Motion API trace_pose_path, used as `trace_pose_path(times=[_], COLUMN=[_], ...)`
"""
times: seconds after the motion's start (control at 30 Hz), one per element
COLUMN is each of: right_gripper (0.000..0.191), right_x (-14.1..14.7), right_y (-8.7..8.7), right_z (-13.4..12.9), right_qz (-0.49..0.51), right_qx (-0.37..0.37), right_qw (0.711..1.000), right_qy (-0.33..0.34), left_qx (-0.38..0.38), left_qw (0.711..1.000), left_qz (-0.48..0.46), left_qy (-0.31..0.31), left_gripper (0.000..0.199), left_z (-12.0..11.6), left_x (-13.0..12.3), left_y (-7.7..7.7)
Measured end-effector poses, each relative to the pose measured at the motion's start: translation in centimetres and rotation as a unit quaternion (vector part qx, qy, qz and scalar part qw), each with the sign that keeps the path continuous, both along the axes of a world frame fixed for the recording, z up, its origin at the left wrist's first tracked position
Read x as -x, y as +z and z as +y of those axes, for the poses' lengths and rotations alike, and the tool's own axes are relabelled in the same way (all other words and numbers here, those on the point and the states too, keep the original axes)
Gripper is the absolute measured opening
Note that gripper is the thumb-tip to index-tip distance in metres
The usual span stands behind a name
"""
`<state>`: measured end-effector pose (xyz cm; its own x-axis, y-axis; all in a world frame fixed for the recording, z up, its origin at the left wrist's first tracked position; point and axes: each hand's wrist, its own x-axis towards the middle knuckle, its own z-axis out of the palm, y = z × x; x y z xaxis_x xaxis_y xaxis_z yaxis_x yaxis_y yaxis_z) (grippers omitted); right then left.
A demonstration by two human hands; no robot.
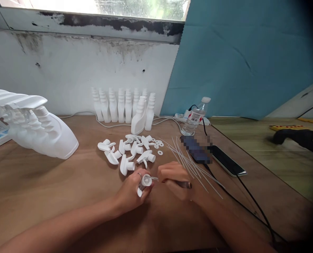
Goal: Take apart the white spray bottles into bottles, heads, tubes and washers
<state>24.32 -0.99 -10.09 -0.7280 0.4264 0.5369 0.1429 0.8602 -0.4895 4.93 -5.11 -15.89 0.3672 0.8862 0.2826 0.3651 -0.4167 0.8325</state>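
My left hand (132, 188) is closed round a white trigger spray head (146, 180), its round collar turned up toward me. In my right hand (174, 176) is a slim tool with a dark handle (184, 184). The tool's thin, pale tip (154, 178) reaches the collar opening; its exact kind is unclear. Beyond my left hand lies a pile of several more white spray heads (125, 165). Small white ring washers (160, 153) lie to the right of the pile. Several thin white tubes (190, 163) are spread beyond and to the right of my right hand.
Several white bottles (121, 105) stand by the wall, and more bottles (53, 133) lie stacked at the left. A clear water bottle (194, 117), a blurred-out dark item (197, 149), a phone (226, 160) and a black cable (253, 200) occupy the table's right side.
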Motion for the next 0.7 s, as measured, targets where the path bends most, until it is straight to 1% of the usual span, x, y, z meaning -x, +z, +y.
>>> trace_pose_path(times=[0.03, 0.07, 0.1, 0.13, 0.2, 0.27, 0.4, 0.57, 0.63, 0.7], right_gripper=[0.027, 0.025, 0.024, 0.023, 0.021, 0.018, 0.017, 0.014, 0.013, 0.013], right_x=[0.0, 0.0, 0.1, 0.1, 0.2, 0.5, 1.1, 1.2, 1.1, 1.0], right_y=[-0.2, -0.4, -0.7, -0.9, -1.4, -1.8, -2.4, -3.1, -3.3, -3.6], right_z=[0.0, 0.1, 0.1, 0.3, 0.6, 0.8, 1.3, 2.0, 2.3, 2.5], right_qz=[0.027, 0.062, 0.103, 0.143, 0.208, 0.232, 0.228, 0.239, 0.234, 0.231], right_qx=[0.062, 0.129, 0.197, 0.262, 0.375, 0.457, 0.554, 0.632, 0.65, 0.655], right_qw=[0.998, 0.989, 0.974, 0.953, 0.902, 0.858, 0.8, 0.736, 0.721, 0.718], right_qy=[-0.017, -0.03, -0.041, -0.048, -0.049, -0.039, -0.03, -0.057, -0.057, -0.049], left_qx=[0.003, 0.011, 0.022, 0.035, 0.054, 0.057, 0.056, 0.129, 0.161, 0.183], left_qw=[1.0, 1.0, 1.0, 0.999, 0.997, 0.995, 0.991, 0.977, 0.972, 0.968], left_qz=[-0.005, -0.011, -0.016, -0.02, -0.023, -0.02, -0.032, -0.068, -0.079, -0.089], left_qy=[-0.003, -0.006, -0.013, -0.023, -0.048, -0.075, -0.117, -0.156, -0.154, -0.147], left_gripper=[0.012, 0.013, 0.016, 0.018, 0.018, 0.015, 0.012, 0.019, 0.023, 0.026], left_z=[0.0, 0.1, 0.1, 0.1, 0.0, -0.1, -0.3, -0.1, 0.1, 0.3], left_x=[0.1, 0.1, 0.2, 0.2, 0.3, 0.3, 0.3, 0.6, 0.7, 0.9], left_y=[0.0, 0.1, 0.2, 0.4, 0.6, 0.8, 1.3, 1.6, 1.6, 1.6])
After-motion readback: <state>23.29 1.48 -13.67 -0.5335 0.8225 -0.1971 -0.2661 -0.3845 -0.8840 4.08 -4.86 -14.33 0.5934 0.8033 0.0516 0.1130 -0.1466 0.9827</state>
